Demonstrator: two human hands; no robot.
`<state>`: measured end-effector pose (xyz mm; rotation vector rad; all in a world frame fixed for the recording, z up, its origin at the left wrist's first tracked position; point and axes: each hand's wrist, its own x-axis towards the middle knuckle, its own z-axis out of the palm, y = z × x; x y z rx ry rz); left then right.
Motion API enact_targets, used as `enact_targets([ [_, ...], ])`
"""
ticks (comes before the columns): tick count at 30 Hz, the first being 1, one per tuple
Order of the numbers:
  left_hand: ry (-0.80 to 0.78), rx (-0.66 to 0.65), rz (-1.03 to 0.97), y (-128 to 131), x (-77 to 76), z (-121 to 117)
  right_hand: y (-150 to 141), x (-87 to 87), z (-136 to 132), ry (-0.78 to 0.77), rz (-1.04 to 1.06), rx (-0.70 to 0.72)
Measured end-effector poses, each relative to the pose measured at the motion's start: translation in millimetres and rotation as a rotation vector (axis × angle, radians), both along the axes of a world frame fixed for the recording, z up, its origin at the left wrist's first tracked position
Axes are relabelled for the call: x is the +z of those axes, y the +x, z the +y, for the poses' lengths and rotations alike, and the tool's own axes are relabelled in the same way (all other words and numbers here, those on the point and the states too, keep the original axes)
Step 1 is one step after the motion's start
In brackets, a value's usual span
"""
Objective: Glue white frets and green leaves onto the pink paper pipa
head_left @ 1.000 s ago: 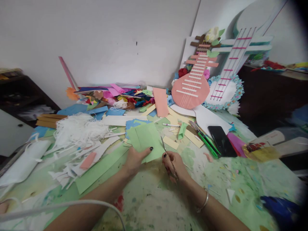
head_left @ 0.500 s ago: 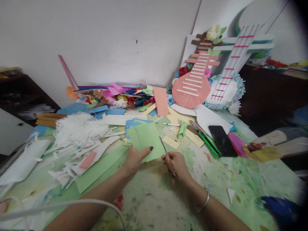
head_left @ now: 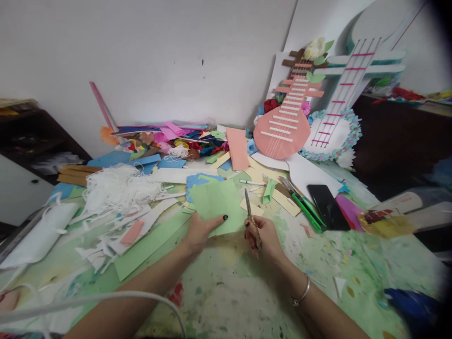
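My left hand [head_left: 203,230] pinches the near edge of a folded piece of light green paper [head_left: 221,200], thumb on top and the other fingers hidden underneath. In my right hand [head_left: 263,235] is a pair of scissors [head_left: 249,207], the blades pointing away from me and looking closed. The scissors stand just right of the green paper, apart from its edge. A long green paper strip [head_left: 151,245] lies left of the left hand.
A heap of white string [head_left: 120,188] and paper scraps lies to the left. Colourful paper is piled along the wall. At right are green-handled tools [head_left: 307,209], a black phone [head_left: 326,207] and two paper lutes [head_left: 282,132]. A white cable [head_left: 123,295] crosses the near left.
The scissors have moved away from the green paper's right edge and swung more upright, their blades now together. My left hand keeps its hold, and the paper's fold has shifted slightly.
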<state>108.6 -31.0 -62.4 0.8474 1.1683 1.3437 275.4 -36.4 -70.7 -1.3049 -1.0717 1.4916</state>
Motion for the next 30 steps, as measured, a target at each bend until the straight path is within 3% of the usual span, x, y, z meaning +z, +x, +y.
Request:
enact_targets([
  [3,-0.028,-0.024,0.018,-1,-2.1,2,4,2.0,4,0.028,0.054,0.01],
  [10,-0.027,0.124,-0.082,-10,0.5,14,19,10.3,12,0.108,0.082,-0.136],
  [19,-0.007,0.016,-0.052,-14,3.8,12,40,8.2,23,0.183,0.099,-0.257],
  [22,0.01,-0.012,-0.007,-14,-0.1,12,40,7.8,23,0.175,0.046,-0.232],
  [27,0.029,-0.03,-0.019,-13,1.4,12,38,3.0,19,0.221,-0.261,-0.222],
  [30,-0.024,-0.017,-0.083,-10,7.8,9,29,1.4,9,0.323,-0.286,-0.076],
])
